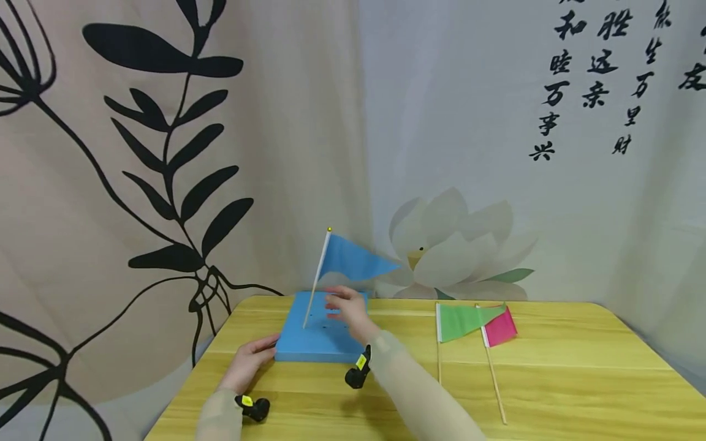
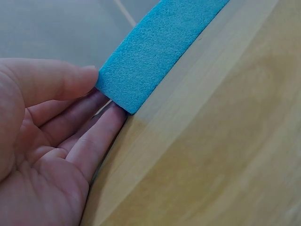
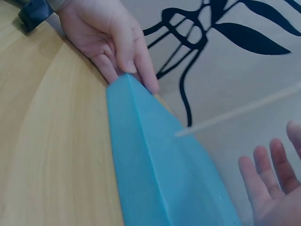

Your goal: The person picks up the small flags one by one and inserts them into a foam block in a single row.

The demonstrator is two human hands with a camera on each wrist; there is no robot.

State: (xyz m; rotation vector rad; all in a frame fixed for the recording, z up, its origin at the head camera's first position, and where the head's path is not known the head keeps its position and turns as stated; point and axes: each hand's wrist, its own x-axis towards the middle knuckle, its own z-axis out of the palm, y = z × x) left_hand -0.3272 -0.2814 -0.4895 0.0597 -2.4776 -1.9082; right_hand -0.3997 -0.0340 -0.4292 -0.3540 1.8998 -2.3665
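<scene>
Standing: the blue flag [image 1: 353, 260], its stick [image 1: 311, 300] rising from the block [image 1: 317, 343] and tilted toward 1 o'clock.
Block: it lies flat on the worktop [image 1: 579, 367], at about 10 o'clock in the head view.
Right hand [image 1: 350, 312]: it is above the block, at 3 o'clock from the stick; its fingers [image 3: 258, 181] are parted, almost straight, and hold nothing.
Left hand [image 1: 248, 361]: at the block's 8 o'clock, thumb and fingers are lightly closed about the corner.
Green flag [image 1: 463, 321] and pink flag [image 1: 501, 331]: both lie on the worktop at 3 o'clock from the block, overlapping each other.
Progress: I judge that one flag of three is set; the other two seem not yet placed.
Wrist views: the left one shows the corner grip, which the head view partly hides; the right one shows the gap between fingers and stick. Only the head view shows the two lying flags.
</scene>
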